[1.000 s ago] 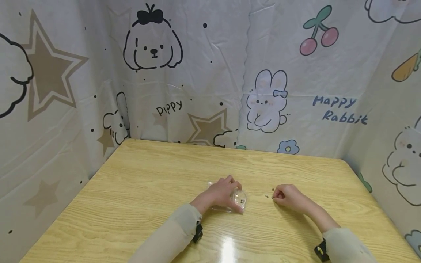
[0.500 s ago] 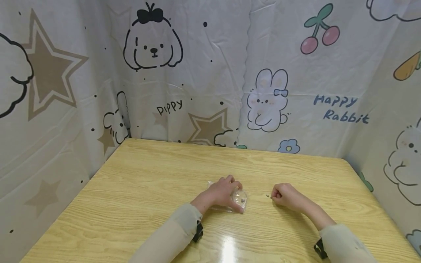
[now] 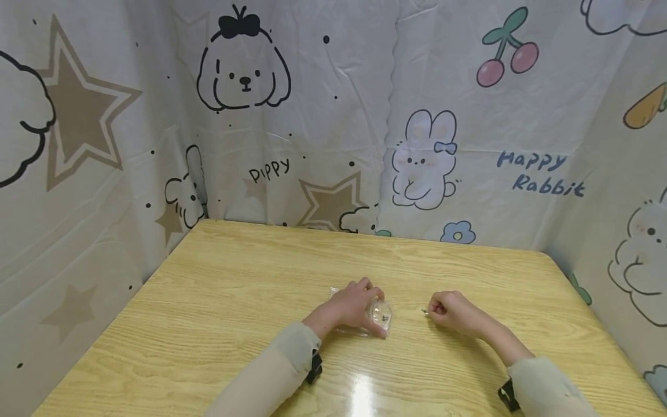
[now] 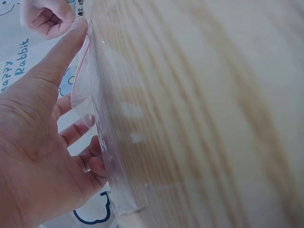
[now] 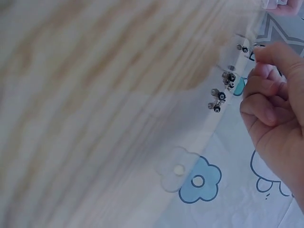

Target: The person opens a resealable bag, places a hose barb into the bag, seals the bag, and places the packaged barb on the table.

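In the head view my left hand (image 3: 351,307) grips a clear plastic zip bag (image 3: 379,310), its mouth spread toward the right. A small dark metal bit (image 3: 384,318) shows inside it. The left wrist view has the thumb (image 4: 71,42) along the bag's edge with its red zip line (image 4: 81,59), and the other fingers curled behind. To the right, my right hand (image 3: 453,310) has thumb and index finger pinched low at the tabletop, on a tiny metal piece (image 3: 424,311). Several shiny small metal pieces (image 5: 229,78) lie beside its curled fingers in the right wrist view.
Both hands work on a wood-grain table (image 3: 250,266). A printed curtain (image 3: 333,133) stands along its back and sides. Black wrist straps (image 3: 314,368) sit at the sleeve cuffs.
My right hand has slid slightly left, gathering the scattered metal pieces at its fingertips. The left hand and the bag have stayed in place.
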The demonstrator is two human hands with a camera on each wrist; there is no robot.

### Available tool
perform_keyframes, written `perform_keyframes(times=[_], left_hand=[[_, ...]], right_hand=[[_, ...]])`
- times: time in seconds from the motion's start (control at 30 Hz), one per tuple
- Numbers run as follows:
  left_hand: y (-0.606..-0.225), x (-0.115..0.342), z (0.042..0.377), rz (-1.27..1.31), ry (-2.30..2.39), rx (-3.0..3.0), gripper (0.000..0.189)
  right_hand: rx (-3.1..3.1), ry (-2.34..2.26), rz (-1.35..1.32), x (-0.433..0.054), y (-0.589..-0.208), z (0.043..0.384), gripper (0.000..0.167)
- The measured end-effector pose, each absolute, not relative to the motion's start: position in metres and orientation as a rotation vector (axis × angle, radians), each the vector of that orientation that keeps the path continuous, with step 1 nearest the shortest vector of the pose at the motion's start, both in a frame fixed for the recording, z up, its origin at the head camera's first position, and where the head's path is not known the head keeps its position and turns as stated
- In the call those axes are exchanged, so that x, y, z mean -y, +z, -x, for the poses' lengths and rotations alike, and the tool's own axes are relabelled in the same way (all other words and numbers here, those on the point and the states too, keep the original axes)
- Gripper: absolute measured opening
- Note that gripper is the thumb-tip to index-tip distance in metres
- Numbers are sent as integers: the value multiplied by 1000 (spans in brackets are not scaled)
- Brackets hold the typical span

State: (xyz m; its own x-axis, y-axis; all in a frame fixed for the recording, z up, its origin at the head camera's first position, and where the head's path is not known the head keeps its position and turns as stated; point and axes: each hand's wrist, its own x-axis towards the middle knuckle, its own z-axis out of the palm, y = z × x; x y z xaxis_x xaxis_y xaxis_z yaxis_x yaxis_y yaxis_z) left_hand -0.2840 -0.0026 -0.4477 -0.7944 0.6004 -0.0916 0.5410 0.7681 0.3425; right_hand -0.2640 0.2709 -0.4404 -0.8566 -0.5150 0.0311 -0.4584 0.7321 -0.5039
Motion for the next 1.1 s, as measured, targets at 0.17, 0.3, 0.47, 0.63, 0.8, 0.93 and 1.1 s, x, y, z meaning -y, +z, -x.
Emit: perform_keyframes(times=[0.17,0.3,0.47,0.63,0.8,0.93,1.1], left_hand=[[-447,2,284,-905,444,-2766,76],[-447,2,285,-903,441,-2767,77],[-447,1,285,-889,437,-2768,78],[-448,1,285,-887,431,-2767,77],[-449,1,285,-890,440,-2762,75],[-451,1,286,-901,425,-2768,75],[-450,1,286,-911,426,-2778,74]], right_hand=[[-2809,-855,806,-268,-439,264,8],[-2821,-878,827,-264,-437,265,9],[-2805,-901,855,-256,-437,267,10],[-2788,-931,895,-245,-438,269,10],[-2775,-928,933,-231,-439,273,9],[-2753,-906,964,-220,-438,275,8],[-2728,-876,1015,-210,-439,278,9]])
